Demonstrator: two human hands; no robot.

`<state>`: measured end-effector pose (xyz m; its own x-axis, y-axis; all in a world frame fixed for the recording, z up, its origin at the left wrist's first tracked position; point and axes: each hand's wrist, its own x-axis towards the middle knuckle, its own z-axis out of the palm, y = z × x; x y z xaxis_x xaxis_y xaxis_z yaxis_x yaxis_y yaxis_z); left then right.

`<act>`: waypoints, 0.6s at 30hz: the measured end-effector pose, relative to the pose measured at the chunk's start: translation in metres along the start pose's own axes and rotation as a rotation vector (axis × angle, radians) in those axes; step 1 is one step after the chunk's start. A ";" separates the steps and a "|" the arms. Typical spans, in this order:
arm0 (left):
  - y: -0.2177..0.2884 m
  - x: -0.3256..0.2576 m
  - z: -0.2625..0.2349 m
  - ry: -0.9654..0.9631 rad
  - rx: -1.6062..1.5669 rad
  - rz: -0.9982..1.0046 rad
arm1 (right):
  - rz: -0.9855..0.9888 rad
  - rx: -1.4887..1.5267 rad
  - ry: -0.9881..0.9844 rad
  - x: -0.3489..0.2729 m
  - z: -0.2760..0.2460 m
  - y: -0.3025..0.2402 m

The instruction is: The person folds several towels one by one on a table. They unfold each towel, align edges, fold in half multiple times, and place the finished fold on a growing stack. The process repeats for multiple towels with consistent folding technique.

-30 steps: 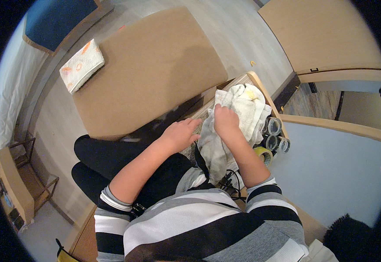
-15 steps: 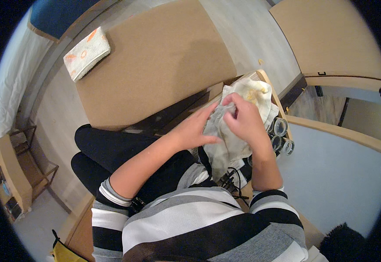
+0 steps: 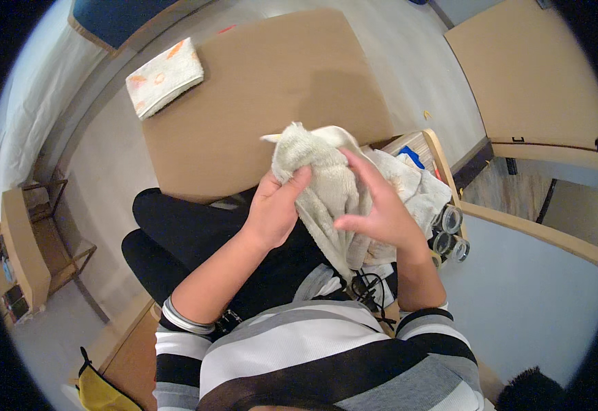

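A cream fluffy towel hangs raised over my lap, bunched at the top with its lower end trailing toward my waist. My left hand is closed on its left edge, thumb pressed on the front. At the towel's right side is my right hand, thumb and fingers spread apart; its fingertips are beside or against the cloth. More pale cloths lie to the right of that hand. A folded white towel with orange marks rests on the far left corner of the brown box-like surface.
Several glass jars stand at my right, by a wooden-edged tray holding a blue item. Black cables lie near my waist. A yellow bag is at the lower left. Wooden furniture stands at the far right.
The cream towel has been lifted from the pile at the right and brought left over my lap. My left hand has closed on it, and my right hand has opened from a pinch.
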<state>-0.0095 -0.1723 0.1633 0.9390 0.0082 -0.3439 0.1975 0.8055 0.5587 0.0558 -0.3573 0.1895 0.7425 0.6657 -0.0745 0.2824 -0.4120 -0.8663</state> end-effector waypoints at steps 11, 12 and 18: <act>0.104 -0.013 -0.019 0.017 -0.247 0.490 | 0.158 0.237 0.125 0.025 0.037 0.020; 0.112 -0.016 -0.028 0.032 -0.256 0.508 | 0.117 0.323 0.268 0.034 0.034 0.020; 0.115 -0.021 -0.081 0.293 -0.219 0.563 | -0.078 0.120 0.166 0.070 0.049 0.006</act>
<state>-0.0290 -0.0318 0.1740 0.7604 0.5982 -0.2527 -0.3910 0.7325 0.5573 0.0790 -0.2827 0.1548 0.8139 0.5769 0.0688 0.2758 -0.2794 -0.9197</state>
